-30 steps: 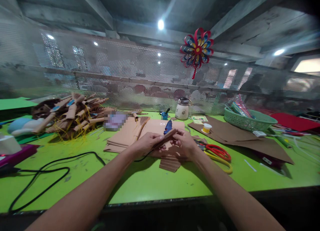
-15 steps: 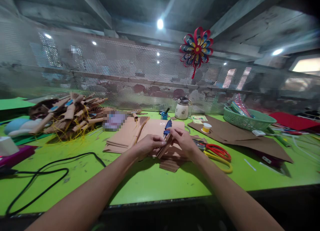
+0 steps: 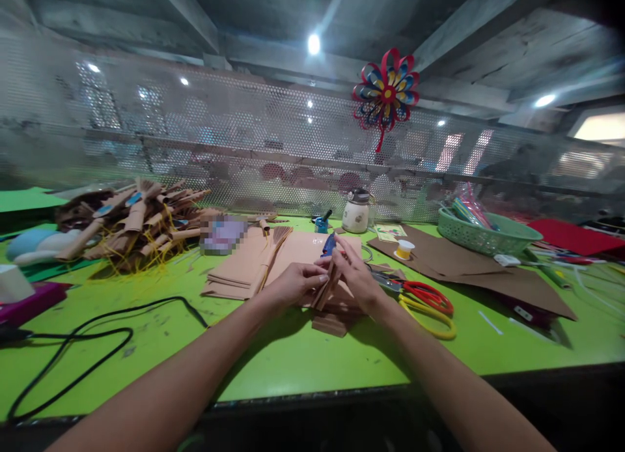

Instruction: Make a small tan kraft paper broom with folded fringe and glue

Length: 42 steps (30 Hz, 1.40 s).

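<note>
My left hand (image 3: 295, 284) and my right hand (image 3: 357, 277) meet over the middle of the table, closed on a folded brown paper strip (image 3: 324, 294). The strip stands on edge, tilted, between the fingers of both hands. Just behind them lies a blue glue gun (image 3: 328, 245), its lower part hidden by the fingers. Below the hands rest several pleated brown paper pieces (image 3: 330, 324). Brown paper sheets (image 3: 232, 273) are stacked to the left, with a tied paper fan (image 3: 266, 264) on top. Right of my right hand lie scissors (image 3: 430, 299) with red and yellow handles.
Bundled paper pieces with yellow string (image 3: 146, 224) are heaped at the left. A black cable (image 3: 88, 331) loops across the green table (image 3: 293, 367). Farther back stand a white jar (image 3: 355, 212) and a green basket (image 3: 488, 234). Dark brown card (image 3: 469, 269) lies at the right.
My right fingers have straightened and lie flatter along the paper strip, which stands more upright. My left hand has shifted slightly right. The view has moved a little.
</note>
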Each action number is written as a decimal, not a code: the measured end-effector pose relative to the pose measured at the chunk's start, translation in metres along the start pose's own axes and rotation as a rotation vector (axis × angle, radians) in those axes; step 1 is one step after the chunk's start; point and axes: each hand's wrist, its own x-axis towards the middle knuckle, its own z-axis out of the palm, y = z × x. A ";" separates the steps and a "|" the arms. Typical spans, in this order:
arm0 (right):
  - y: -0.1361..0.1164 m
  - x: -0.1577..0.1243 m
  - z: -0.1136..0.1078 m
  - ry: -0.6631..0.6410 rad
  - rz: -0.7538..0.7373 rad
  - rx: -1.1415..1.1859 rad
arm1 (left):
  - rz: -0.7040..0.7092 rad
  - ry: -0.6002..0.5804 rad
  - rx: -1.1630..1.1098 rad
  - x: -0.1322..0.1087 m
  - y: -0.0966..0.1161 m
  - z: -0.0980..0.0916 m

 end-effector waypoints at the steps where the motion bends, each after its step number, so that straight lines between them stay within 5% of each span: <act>1: 0.000 0.000 0.001 -0.003 -0.006 0.008 | -0.002 0.004 0.008 0.000 -0.001 0.001; 8: 0.009 0.002 -0.003 -0.002 -0.069 0.081 | 0.016 0.004 0.116 -0.005 0.007 0.012; 18: 0.000 -0.003 0.002 -0.047 -0.067 0.068 | 0.017 -0.116 -0.086 -0.003 -0.002 0.013; 31: -0.007 -0.008 0.006 -0.107 -0.135 -0.210 | -0.033 -0.123 -0.206 -0.001 -0.009 0.013; 36: 0.004 0.001 0.001 0.105 -0.139 -0.230 | 0.050 0.013 -0.246 0.003 -0.002 0.007; 42: 0.020 0.003 0.000 0.001 -0.061 -0.328 | 0.144 0.258 -0.247 0.002 0.009 -0.005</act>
